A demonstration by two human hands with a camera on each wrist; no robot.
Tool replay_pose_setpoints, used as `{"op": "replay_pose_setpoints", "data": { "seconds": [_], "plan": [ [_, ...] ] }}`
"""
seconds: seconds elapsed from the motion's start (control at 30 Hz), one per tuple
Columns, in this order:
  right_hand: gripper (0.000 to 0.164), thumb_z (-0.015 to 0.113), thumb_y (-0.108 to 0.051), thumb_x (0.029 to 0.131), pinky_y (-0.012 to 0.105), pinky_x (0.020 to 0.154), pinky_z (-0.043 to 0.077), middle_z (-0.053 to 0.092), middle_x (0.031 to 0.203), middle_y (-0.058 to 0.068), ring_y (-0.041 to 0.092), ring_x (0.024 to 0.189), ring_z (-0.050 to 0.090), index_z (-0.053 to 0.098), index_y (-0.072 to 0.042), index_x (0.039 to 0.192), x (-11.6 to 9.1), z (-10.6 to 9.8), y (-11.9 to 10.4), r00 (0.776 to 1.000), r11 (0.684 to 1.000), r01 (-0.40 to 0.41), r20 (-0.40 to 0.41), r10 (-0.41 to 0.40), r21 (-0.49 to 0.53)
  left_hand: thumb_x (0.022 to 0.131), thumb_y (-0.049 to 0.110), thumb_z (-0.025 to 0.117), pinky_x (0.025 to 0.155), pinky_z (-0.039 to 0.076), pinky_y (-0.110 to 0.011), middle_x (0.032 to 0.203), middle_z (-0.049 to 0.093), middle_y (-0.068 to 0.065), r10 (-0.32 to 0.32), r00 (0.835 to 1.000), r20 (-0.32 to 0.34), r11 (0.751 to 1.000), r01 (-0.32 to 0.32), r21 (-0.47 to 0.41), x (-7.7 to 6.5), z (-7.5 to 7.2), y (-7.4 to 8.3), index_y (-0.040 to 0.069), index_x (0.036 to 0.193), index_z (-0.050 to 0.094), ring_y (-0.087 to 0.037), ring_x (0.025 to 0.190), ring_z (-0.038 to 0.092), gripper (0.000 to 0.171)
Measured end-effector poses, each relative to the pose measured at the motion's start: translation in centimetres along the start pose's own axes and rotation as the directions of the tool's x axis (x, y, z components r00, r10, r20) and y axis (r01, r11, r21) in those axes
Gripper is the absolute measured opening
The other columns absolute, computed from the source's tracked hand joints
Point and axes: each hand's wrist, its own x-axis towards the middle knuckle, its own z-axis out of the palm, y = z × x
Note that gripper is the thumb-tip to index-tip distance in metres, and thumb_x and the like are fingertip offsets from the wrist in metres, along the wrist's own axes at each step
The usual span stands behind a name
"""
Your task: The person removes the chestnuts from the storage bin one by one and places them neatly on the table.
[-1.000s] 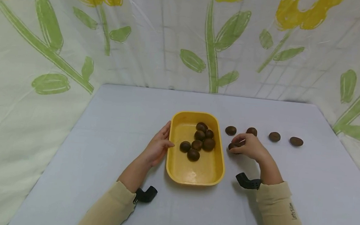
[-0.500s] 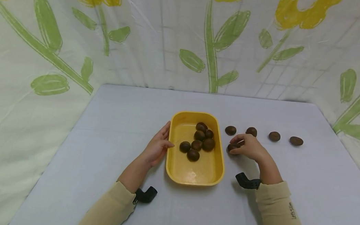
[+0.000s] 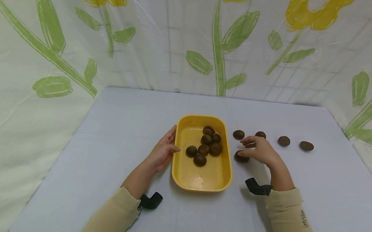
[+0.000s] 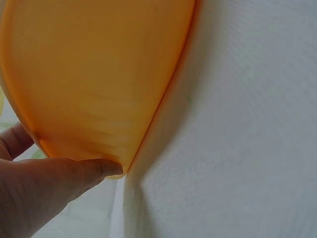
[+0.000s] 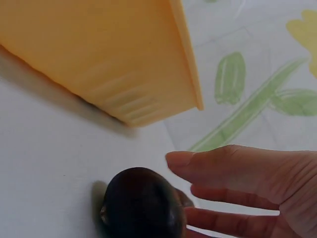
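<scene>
Yellow tray (image 3: 198, 179), chestnuts inside (image 3: 216, 149), inward of far edge of worktop (image 3: 124, 126); left hand (image 3: 161, 153) straight-fingered along left side. Right hand (image 3: 261, 151), fingers parted, at loose chestnut (image 3: 241, 157) right of tray, partly masking chestnut row (image 3: 284, 141) beyond.

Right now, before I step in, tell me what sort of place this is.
Probably a makeshift tabletop work or recording spot, perhaps indoors: a pale table stands before a flower-print sheet, and a black device sits at the person's right wrist. Whatever surrounds it is out of view.
</scene>
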Motion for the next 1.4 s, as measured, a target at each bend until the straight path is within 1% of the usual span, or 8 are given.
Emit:
{"op": "replay_pose_setpoints", "data": {
  "seconds": [0.2,0.37,0.53,0.77,0.93,1.13,1.3,1.4],
  "plan": [
    [0.055,0.072,-0.029,0.079,0.053,0.093,0.045,0.054,0.127,0.022,0.04,0.119,0.051,0.056,0.0,0.123,-0.2,-0.8,-0.3,0.999,0.998,-0.008,-0.036,0.01,0.061,0.081,-0.018,0.037,0.116,0.016,-0.038,0.158,0.002,-0.001,0.003,1.0,-0.001,1.0,-0.003,0.004,0.0,0.0,0.1,0.014,0.151,0.003,-0.017,0.146,0.004,0.084],
    [0.054,0.07,-0.028,0.082,0.053,0.095,0.044,0.052,0.131,0.024,0.041,0.12,0.049,0.054,-0.001,0.126,0.1,-1.5,-1.1,0.999,0.997,-0.011,-0.048,0.015,0.08,0.081,-0.018,0.038,0.116,0.017,-0.038,0.158,0.003,0.0,0.0,1.0,-0.004,1.0,0.0,0.003,-0.1,0.0,0.0,0.015,0.151,0.003,-0.017,0.146,0.004,0.084],
    [0.049,0.069,-0.025,0.082,0.054,0.094,0.045,0.051,0.132,0.022,0.04,0.121,0.049,0.056,-0.003,0.124,0.9,-2.2,-3.0,0.998,0.998,0.006,-0.065,-0.001,0.067,0.081,-0.018,0.037,0.116,0.017,-0.038,0.158,0.002,-0.001,0.004,1.0,-0.005,1.0,-0.004,-0.007,-0.1,0.0,-0.1,0.014,0.151,0.003,-0.017,0.146,0.003,0.084],
    [0.046,0.069,-0.022,0.083,0.05,0.091,0.048,0.052,0.132,0.017,0.037,0.121,0.05,0.057,-0.005,0.123,2.4,-2.2,-6.4,0.995,0.995,0.08,-0.067,-0.077,0.052,0.081,-0.018,0.037,0.116,0.016,-0.037,0.158,0.003,0.0,0.006,1.0,-0.007,1.0,-0.006,-0.002,-0.1,0.0,0.0,0.014,0.151,0.004,-0.016,0.146,0.003,0.084],
    [0.045,0.067,-0.018,0.084,0.046,0.094,0.048,0.053,0.131,0.017,0.034,0.119,0.052,0.056,-0.004,0.125,4.0,-1.8,-8.6,0.992,0.987,0.123,-0.019,-0.122,0.098,0.081,-0.018,0.037,0.117,0.016,-0.037,0.158,0.003,0.0,0.012,1.0,-0.002,1.0,-0.012,-0.003,-0.1,0.0,0.0,0.013,0.151,0.003,-0.016,0.146,0.003,0.084],
    [0.045,0.067,-0.017,0.085,0.046,0.098,0.045,0.052,0.132,0.018,0.034,0.118,0.054,0.055,-0.003,0.125,5.7,-0.6,-10.2,0.987,0.981,0.143,0.055,-0.151,0.133,0.082,-0.018,0.037,0.116,0.016,-0.038,0.158,0.003,-0.001,0.016,1.0,-0.001,1.0,-0.016,0.0,0.1,-0.1,-0.2,0.013,0.151,0.003,-0.017,0.146,0.004,0.083],
    [0.044,0.068,-0.015,0.083,0.044,0.096,0.047,0.054,0.129,0.019,0.034,0.115,0.056,0.057,-0.001,0.123,6.1,0.9,-11.3,0.977,0.978,0.146,0.133,-0.166,0.146,0.082,-0.018,0.037,0.116,0.018,-0.037,0.158,0.003,-0.001,0.011,1.0,-0.004,1.0,-0.011,0.012,0.1,-0.1,-0.3,0.014,0.151,0.004,-0.016,0.146,0.005,0.083],
    [0.044,0.069,-0.015,0.082,0.042,0.094,0.048,0.055,0.127,0.019,0.033,0.115,0.056,0.058,0.0,0.122,6.0,1.7,-12.1,0.97,0.976,0.16,0.16,-0.184,0.151,0.082,-0.018,0.036,0.116,0.017,-0.037,0.158,0.003,-0.001,0.015,1.0,-0.005,1.0,-0.015,0.015,0.2,-0.1,-0.2,0.013,0.151,0.004,-0.017,0.146,0.005,0.083]
  ]
}}
